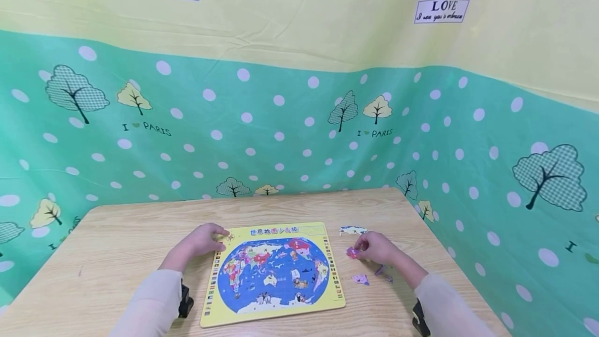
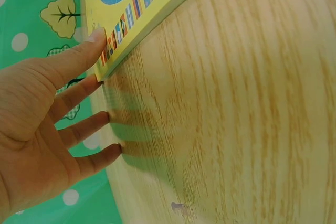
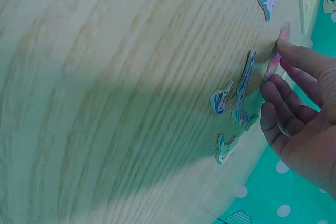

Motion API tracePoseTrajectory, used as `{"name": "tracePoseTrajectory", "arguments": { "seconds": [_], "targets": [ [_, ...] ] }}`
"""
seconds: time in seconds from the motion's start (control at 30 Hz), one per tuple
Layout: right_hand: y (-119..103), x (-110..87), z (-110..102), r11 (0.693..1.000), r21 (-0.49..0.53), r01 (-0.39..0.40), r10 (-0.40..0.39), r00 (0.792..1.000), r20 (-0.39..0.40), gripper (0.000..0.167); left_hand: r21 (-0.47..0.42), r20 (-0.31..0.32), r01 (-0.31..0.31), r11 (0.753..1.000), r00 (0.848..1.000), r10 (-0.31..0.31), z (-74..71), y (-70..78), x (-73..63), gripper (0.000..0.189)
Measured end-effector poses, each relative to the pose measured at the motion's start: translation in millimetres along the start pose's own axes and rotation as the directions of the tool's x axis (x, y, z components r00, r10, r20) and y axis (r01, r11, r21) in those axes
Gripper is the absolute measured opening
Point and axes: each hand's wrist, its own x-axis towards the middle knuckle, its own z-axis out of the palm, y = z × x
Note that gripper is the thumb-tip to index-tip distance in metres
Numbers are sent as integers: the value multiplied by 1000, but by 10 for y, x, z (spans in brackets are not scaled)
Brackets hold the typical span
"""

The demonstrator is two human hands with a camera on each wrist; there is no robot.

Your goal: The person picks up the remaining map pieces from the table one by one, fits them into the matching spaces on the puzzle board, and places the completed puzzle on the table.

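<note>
A yellow-bordered world map puzzle board [image 1: 276,316] lies flat on the table, Chinese characters along its top and small flags down both sides. My left hand [image 1: 206,239] is at its upper left corner. In the left wrist view the thumb [image 2: 86,51] touches the corner's top face, while the other fingers extend loosely beside the edge. To the right of the board, my right hand [image 1: 378,248] pinches a red-pink puzzle piece [image 1: 352,253] between thumb and fingers, low over the table. This piece [image 3: 273,65] appears nearly edge-on in the right wrist view.
A white-and-blue piece [image 1: 352,230] lies beyond the right hand, a purple piece [image 1: 360,279] nearer me. More loose pieces, among them a long narrow one [image 3: 243,90] and a small pale one [image 3: 226,148], lie near that hand. A green dotted curtain [image 1: 281,134] hangs behind the wooden table [image 1: 140,222].
</note>
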Motion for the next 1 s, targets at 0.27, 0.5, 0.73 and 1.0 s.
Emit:
{"name": "tracePoseTrajectory", "arguments": {
  "seconds": [0.27,0.5,0.73,1.0],
  "targets": [
    [-16,-8,0,1000,-3,-13,13,1000,0,13,2,-1,-1,1000,1000,1,-15,18,-13,39],
    [-13,1,3,1000,12,-2,2,1000,-11,16,6,-6,-6,1000,1000,6,-23,31,-17,39],
    [8,10,16,998,57,-20,21,1000,-19,18,11,0,-7,1000,1000,7,-30,47,-32,40],
    [8,11,0,996,71,-46,47,999,-20,16,12,3,6,1000,1000,-6,-22,43,-29,39]
  ]
}}
